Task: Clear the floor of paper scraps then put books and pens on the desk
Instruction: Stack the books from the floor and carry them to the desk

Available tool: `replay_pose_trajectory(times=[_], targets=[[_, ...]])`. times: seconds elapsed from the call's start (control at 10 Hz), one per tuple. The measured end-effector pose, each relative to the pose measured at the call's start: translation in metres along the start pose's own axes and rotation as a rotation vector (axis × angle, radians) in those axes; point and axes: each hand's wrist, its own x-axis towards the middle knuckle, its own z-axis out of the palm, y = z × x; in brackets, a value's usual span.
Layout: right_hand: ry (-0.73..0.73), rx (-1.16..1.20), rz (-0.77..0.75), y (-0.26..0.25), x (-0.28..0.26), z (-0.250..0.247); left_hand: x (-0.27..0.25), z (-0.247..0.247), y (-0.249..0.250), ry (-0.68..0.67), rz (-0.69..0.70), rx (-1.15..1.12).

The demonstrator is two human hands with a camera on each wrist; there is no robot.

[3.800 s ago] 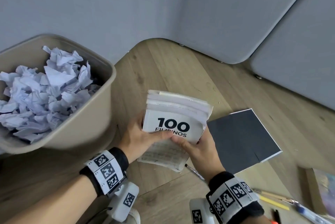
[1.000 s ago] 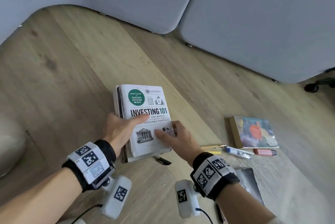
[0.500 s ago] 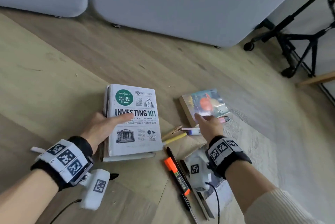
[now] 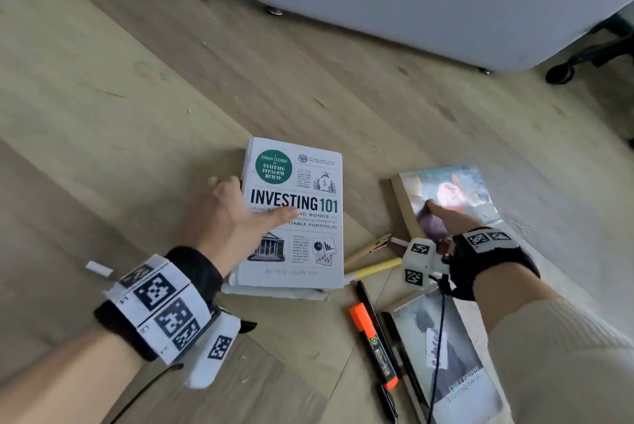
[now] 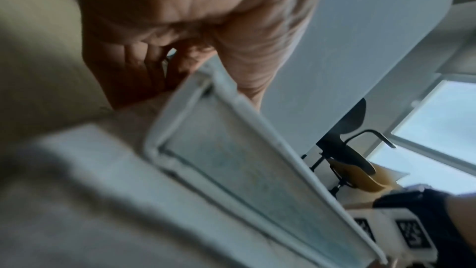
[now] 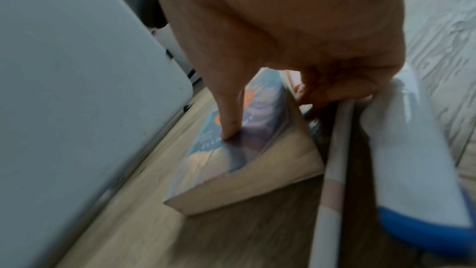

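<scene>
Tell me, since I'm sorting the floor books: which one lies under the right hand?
The colourful paperback book under the right hand; the white Investing 101 book is under the left hand.

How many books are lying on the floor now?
4: Investing 101, gripped by the left hand; a white book beneath it; a colourful paperback, gripped by the right hand; a grey book below that wrist. The stack may hide more.

Light: soft, even daylight, window (image 5: 435, 127) bright at right of left wrist view | Shadows: faint, darkest under right hand (image 6: 296, 34) | Glare: sheen on colourful book (image 4: 453, 197) | Blur: both wrist views smeared, head view sharper | Distortion: wide-angle bending at edges
</scene>
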Motion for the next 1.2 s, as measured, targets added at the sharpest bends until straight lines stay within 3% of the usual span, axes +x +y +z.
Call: replay_pose_trajectory(times=[0.1, 0.2, 0.3, 0.4, 0.5, 0.6, 0.7, 0.8, 0.9, 1.0, 1.2], targets=[[-0.137, 0.231, 0.035, -0.015, -0.034, 0.002, -0.005, -0.006, 0.004, 0.039, 0.014, 0.054], [-0.114, 0.281, -0.024, -0.009, -0.037, 0.0, -0.012, -0.013, 0.01, 0.08, 0.052, 0.103], [-0.054, 0.422, -0.103, -0.004, -0.04, -0.005, -0.012, -0.019, 0.011, 0.062, -0.01, 0.055], [-0.008, 0.445, -0.181, -0.009, -0.054, -0.017, -0.009, -0.023, 0.003, -0.098, -0.207, -0.213], [-0.006, 0.431, -0.213, -0.012, -0.074, -0.033, -0.013, -0.03, -0.005, -0.158, -0.256, -0.437], [0.001, 0.479, -0.385, -0.005, -0.106, -0.036, -0.024, -0.036, -0.009, -0.032, -0.259, -0.602], [-0.096, 0.508, -0.596, 0.01, -0.155, -0.016, -0.032, -0.056, -0.01, 0.184, -0.178, -0.684], [-0.297, 0.467, -0.737, 0.02, -0.195, 0.019, -0.032, -0.087, -0.011, 0.371, -0.124, -0.773], [-0.347, 0.321, -0.692, 0.033, -0.206, 0.077, -0.036, -0.121, -0.016, 0.438, -0.115, -0.88], [-0.25, -0.122, -0.669, 0.055, -0.187, 0.124, -0.043, -0.141, -0.021, 0.42, -0.082, -0.913], [-0.234, -0.248, -0.729, 0.052, -0.173, 0.127, -0.055, -0.119, -0.005, 0.143, 0.008, -0.903]])
